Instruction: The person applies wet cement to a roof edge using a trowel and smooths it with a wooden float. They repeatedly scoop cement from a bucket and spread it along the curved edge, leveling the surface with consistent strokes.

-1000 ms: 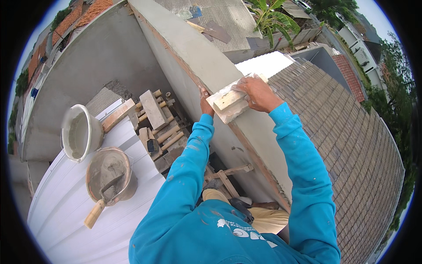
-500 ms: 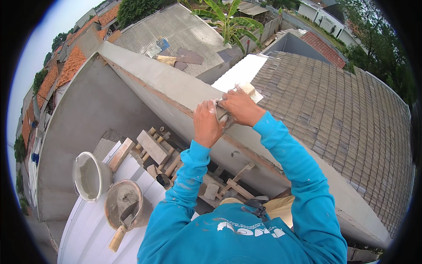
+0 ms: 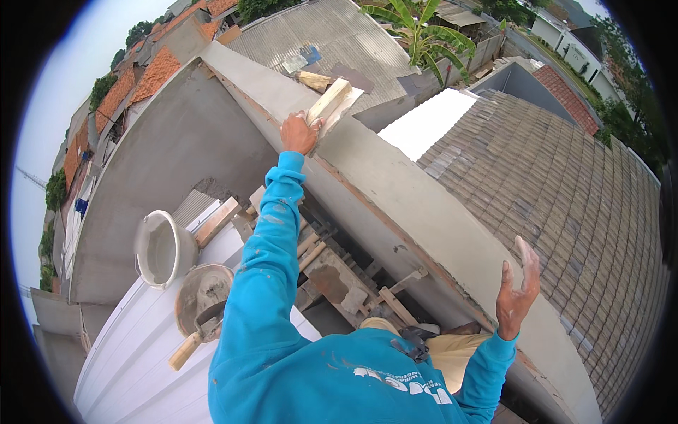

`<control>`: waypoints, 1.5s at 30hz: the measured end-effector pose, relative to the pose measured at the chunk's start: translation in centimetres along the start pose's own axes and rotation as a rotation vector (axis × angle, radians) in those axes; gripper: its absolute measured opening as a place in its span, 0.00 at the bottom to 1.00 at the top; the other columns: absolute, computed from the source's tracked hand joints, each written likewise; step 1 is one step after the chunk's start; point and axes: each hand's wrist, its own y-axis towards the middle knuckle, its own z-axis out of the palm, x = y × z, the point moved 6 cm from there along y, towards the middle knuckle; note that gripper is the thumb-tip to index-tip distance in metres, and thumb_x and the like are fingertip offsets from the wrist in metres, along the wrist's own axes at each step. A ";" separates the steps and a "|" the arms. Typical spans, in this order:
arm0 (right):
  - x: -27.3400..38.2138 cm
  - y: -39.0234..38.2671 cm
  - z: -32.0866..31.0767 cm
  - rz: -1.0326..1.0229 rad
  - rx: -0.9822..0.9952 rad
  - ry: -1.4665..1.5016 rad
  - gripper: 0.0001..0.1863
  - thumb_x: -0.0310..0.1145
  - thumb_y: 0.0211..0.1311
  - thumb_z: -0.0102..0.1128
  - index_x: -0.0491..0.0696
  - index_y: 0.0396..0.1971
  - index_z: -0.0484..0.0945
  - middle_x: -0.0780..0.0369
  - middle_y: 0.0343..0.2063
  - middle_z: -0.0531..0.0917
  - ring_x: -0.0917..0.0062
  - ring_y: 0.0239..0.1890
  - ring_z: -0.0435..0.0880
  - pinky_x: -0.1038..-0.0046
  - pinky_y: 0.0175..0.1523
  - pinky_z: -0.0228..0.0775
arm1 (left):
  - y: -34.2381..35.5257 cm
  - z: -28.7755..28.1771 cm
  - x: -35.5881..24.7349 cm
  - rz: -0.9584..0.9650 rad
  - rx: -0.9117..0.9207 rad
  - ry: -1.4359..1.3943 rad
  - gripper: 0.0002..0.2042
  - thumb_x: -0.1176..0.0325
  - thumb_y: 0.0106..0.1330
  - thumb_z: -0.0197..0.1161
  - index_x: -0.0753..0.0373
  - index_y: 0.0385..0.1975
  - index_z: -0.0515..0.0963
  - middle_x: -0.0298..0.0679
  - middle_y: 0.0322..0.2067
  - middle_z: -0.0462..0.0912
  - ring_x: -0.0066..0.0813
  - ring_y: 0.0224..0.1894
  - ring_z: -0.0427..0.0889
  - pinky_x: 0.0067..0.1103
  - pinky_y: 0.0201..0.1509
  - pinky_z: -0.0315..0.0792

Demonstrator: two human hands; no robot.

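Note:
My left hand [image 3: 300, 133] is closed at the near end of a plastering float [image 3: 330, 103], a pale wooden bar on a flat whitish plate. The float rests on or just over the top of a grey rendered wall [image 3: 417, 191]; contact cannot be made out. My right hand [image 3: 518, 290] is raised near the wall's right part, empty, fingers apart and dusted with mortar. Beside my left arm stands a mortar bucket [image 3: 185, 300], with a trowel [image 3: 186, 351] lying across it, wooden handle out. A white bucket [image 3: 191, 249] with grey residue stands behind it.
A white ribbed metal sheet [image 3: 152, 353] lies under the buckets. Wooden scaffold pieces [image 3: 332, 279] and a deep gap lie along the wall's inner side. Beyond the wall, a tiled roof [image 3: 544, 191] slopes on the right, and a corrugated roof [image 3: 318, 42] lies at the back.
Both hands were together on the wall's edge. My left hand has moved left and farther out to the float; my right hand has drawn back to the right and opened. The view has shifted.

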 end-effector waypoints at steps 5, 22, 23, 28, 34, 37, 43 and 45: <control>-8.4 -9.7 -5.1 0.499 -0.190 0.106 0.22 0.27 0.68 0.50 0.43 0.61 0.70 0.53 0.52 0.78 0.66 0.54 0.78 0.64 0.60 0.68 | 7.7 3.5 7.1 -0.126 0.037 0.093 0.26 0.47 0.58 0.67 0.61 0.49 0.81 0.50 0.42 0.80 0.50 0.46 0.80 0.40 0.53 0.71; -10.3 -10.6 -5.4 0.637 -0.108 -0.014 0.23 0.31 0.71 0.49 0.44 0.64 0.67 0.51 0.55 0.76 0.67 0.53 0.78 0.66 0.59 0.69 | 0.6 2.4 -2.4 0.106 0.102 0.010 0.25 0.52 0.58 0.69 0.70 0.44 0.81 0.53 0.40 0.80 0.50 0.47 0.79 0.37 0.53 0.72; -10.3 -10.4 -5.5 0.646 -0.110 -0.001 0.23 0.31 0.71 0.49 0.44 0.64 0.67 0.51 0.55 0.76 0.67 0.53 0.78 0.66 0.60 0.69 | 3.1 2.7 -0.4 0.082 0.093 0.101 0.25 0.51 0.58 0.68 0.69 0.44 0.81 0.53 0.40 0.80 0.50 0.47 0.79 0.37 0.52 0.73; -9.4 -9.7 -5.4 0.675 -0.090 -0.044 0.24 0.34 0.71 0.49 0.45 0.65 0.66 0.52 0.53 0.77 0.67 0.50 0.79 0.65 0.59 0.69 | 11.6 3.8 9.5 -0.055 0.117 0.131 0.26 0.45 0.60 0.64 0.65 0.43 0.82 0.52 0.43 0.81 0.48 0.46 0.81 0.36 0.51 0.75; -9.8 -9.5 -4.6 0.537 -0.030 0.017 0.27 0.41 0.72 0.52 0.44 0.65 0.65 0.52 0.51 0.77 0.69 0.48 0.80 0.66 0.56 0.73 | 12.0 7.0 12.3 -0.075 0.284 0.278 0.25 0.45 0.64 0.60 0.60 0.51 0.80 0.50 0.48 0.80 0.48 0.51 0.80 0.37 0.55 0.74; -5.3 -7.7 -4.4 0.528 -0.012 -0.163 0.25 0.42 0.70 0.55 0.41 0.59 0.71 0.50 0.48 0.81 0.65 0.49 0.81 0.65 0.55 0.72 | 11.7 8.2 9.1 0.040 0.203 0.317 0.24 0.48 0.67 0.56 0.61 0.51 0.78 0.49 0.50 0.78 0.49 0.52 0.78 0.38 0.58 0.73; -4.5 -6.4 -3.4 0.517 0.106 -0.189 0.27 0.42 0.70 0.54 0.41 0.61 0.67 0.50 0.46 0.82 0.63 0.47 0.82 0.65 0.52 0.75 | 11.1 7.4 11.5 -0.017 0.196 0.221 0.32 0.36 0.58 0.61 0.62 0.46 0.81 0.47 0.42 0.82 0.48 0.46 0.82 0.37 0.53 0.76; -5.5 -6.5 -3.4 0.506 0.073 -0.081 0.28 0.43 0.70 0.53 0.41 0.62 0.65 0.50 0.46 0.82 0.62 0.48 0.82 0.64 0.53 0.75 | 11.1 7.4 11.0 -0.019 0.151 0.240 0.35 0.32 0.53 0.62 0.62 0.44 0.82 0.46 0.37 0.84 0.48 0.43 0.83 0.36 0.50 0.77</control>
